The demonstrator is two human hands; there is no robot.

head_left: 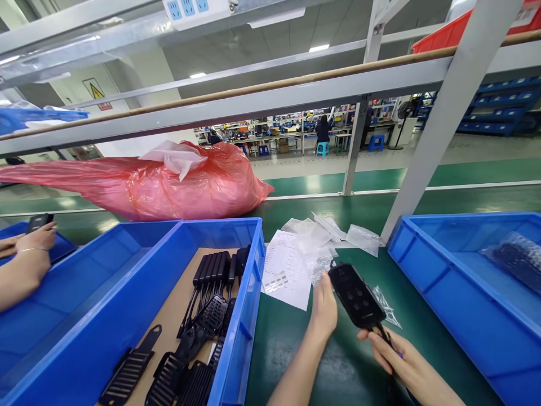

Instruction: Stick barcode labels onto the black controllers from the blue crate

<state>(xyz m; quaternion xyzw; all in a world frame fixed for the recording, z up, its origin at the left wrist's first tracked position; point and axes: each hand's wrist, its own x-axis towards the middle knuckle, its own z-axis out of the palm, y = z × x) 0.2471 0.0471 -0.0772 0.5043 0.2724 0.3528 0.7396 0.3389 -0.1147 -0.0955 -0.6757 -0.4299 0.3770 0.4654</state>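
A flat black control box (357, 296) with several round marks on its face and a cable at its lower end is tilted above the green bench. My left hand (324, 309) holds its upper left edge, with the fingers partly hidden. At the lower end, my right hand (393, 351) is closed around the black cable (385, 334). Left of my hands, a blue bin (257, 265) holds several similar black boxes with cables (212, 268) and black slotted brackets (131, 369) on cardboard.
Papers (289, 282) and clear plastic bags (310, 234) lie behind my hands; another small bag (386, 307) lies beside the control box. A blue bin (448, 270) stands right. A red plastic bag (198, 189) lies behind the left bins. Far left, another person's hand (38, 239) holds a black device.
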